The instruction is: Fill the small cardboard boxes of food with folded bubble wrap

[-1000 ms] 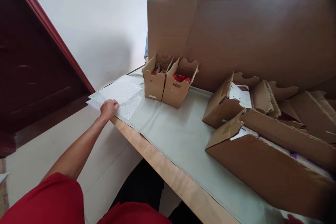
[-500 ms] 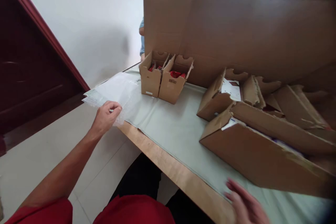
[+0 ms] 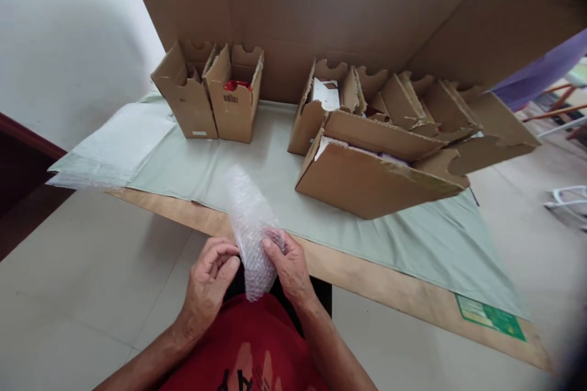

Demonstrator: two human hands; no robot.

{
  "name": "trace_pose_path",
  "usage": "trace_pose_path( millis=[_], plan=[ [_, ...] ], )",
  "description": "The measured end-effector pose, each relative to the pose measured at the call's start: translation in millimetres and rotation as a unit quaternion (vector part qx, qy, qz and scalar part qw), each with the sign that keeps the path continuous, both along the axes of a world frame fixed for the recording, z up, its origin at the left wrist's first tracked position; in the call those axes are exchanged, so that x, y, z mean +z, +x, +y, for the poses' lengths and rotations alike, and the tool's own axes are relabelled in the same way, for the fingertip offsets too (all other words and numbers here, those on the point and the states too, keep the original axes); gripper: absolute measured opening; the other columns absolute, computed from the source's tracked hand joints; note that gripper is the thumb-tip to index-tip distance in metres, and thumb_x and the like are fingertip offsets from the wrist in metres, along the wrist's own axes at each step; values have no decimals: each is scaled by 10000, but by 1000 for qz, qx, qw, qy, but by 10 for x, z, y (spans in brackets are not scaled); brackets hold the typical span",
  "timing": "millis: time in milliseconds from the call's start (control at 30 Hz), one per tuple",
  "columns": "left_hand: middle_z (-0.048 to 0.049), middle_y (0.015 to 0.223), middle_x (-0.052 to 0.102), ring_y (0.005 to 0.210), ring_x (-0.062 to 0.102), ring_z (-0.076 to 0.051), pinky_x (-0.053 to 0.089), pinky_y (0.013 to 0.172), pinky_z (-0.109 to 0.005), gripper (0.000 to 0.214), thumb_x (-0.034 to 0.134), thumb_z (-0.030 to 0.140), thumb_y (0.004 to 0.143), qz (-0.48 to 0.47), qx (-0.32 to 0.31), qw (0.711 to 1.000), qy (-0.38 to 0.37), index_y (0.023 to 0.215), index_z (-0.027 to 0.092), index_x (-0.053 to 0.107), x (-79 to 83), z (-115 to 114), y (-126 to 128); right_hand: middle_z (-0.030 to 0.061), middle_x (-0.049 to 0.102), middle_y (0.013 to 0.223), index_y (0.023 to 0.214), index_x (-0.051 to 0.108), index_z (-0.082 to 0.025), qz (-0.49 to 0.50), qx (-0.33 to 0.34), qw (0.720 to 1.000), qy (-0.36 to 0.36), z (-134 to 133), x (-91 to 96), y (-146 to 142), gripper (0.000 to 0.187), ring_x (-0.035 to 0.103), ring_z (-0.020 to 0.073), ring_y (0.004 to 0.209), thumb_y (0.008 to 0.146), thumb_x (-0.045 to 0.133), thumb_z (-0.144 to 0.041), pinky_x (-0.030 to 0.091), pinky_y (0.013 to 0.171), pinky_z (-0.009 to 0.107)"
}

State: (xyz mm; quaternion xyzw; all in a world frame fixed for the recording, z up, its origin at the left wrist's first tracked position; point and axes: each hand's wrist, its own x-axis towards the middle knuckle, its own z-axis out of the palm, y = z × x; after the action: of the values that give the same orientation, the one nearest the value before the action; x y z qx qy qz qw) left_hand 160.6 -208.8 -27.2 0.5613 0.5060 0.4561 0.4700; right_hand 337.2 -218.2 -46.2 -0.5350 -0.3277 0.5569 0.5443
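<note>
A clear bubble wrap bag [image 3: 251,220] extends from in front of my body over the table's front edge. My right hand [image 3: 290,266] grips its right side, with the thumb on top and the fingers partly behind the plastic. On the other side my left hand [image 3: 211,278] is curled, its thumb and forefinger closed at the bag's left edge. A stack of flat bubble wrap bags [image 3: 119,140] lies at the table's left end, apart from both hands.
Two narrow cardboard boxes [image 3: 197,116] with red items inside stand at the back left. Several more cardboard bins [image 3: 367,180] stand on the right, one lying crosswise in front. A tall cardboard panel [image 3: 275,12] rises behind. The green cloth [image 3: 270,165] covers the table.
My left hand has come rightward from the bag stack, and a bubble wrap bag is now before me. My right hand has moved left onto it. The view has turned right and down.
</note>
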Motion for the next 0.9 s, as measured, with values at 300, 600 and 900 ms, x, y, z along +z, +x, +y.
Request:
trace_pose_path(
  millis=[300, 600, 900],
  plan=[
    [-120, 1548, 542, 1524, 363, -366, 312, 1223, -565, 622, 737, 308, 700, -144, -231, 960, -67, 1312, 253, 648, -105, 886, -112, 48, 790, 1006, 1107, 813, -247, -209, 166, 961, 77, -265, 551, 835, 303, 713, 181, 876, 991, 601, -431, 557, 817, 302],
    [-77, 1111, 780, 1294, 645, -294, 503, 1087, -513, 87, 630, 139, 898, -9, -328, 921, 211, 882, 225, 636, 591, 1003, 409, 82, 671, 1382, 1121, 802, -289, -474, -68, 849, 223, -481, 995, 1490, 209, 661, 233, 1219, 991, 638, -280, 550, 1024, 400],
    [-40, 1121, 797, 1192, 704, -233, 468, 1132, -506, 223, 553, 51, 905, 88, -366, 870, 318, 1001, 249, 589, 446, 636, 375, 51, 786, 1061, 951, 724, -239, -462, -23, 844, 273, -954, 792, 1527, 88, 744, 199, 936, 920, 714, -157, 581, 827, 335]
  ],
)
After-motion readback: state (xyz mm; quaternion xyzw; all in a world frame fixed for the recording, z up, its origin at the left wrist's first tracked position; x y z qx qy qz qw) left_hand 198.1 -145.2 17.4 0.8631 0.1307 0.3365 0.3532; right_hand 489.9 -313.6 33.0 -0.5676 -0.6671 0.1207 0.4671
